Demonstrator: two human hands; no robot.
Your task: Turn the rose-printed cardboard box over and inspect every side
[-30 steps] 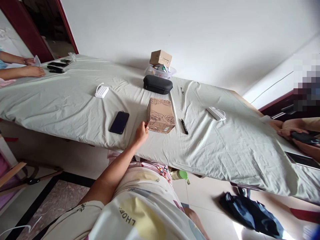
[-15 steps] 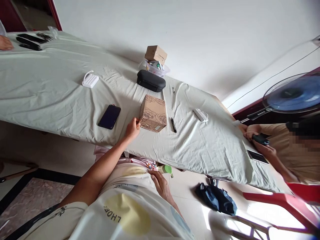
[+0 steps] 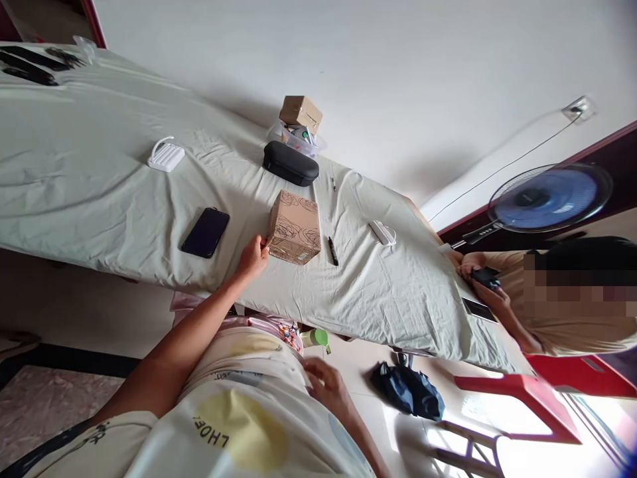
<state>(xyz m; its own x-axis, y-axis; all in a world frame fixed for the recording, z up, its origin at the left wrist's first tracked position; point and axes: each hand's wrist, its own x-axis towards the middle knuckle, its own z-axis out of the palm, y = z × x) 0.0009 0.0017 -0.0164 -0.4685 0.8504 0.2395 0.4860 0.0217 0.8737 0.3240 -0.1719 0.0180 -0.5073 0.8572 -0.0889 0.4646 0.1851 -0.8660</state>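
Observation:
A brown cardboard box [image 3: 294, 226] with dark scribbled line patterns stands on the cloth-covered table in front of me. My left hand [image 3: 255, 257] is closed on its lower left edge, fingers pinched at the corner. Beside my shirt, over my lap, my right hand [image 3: 329, 386] is loosely bent with thumb and fingers apart, and I see nothing in it. A black marker pen [image 3: 333, 251] lies just right of the box. To its left lies a dark smartphone [image 3: 206, 232], and behind it a black zip case [image 3: 290, 163].
A clear plastic tub [image 3: 318, 145] with a small carton [image 3: 301, 113] stands by the wall. White devices [image 3: 166, 156] lie on both sides of the tablecloth [image 3: 99, 199]. At right are a fan [image 3: 550, 198], a seated person [image 3: 512, 279] holding a dark object, and a red chair [image 3: 542, 405].
My view has turned a little to the right. My right hand has come off my lap and curled slightly. The left hand stays at the box's corner.

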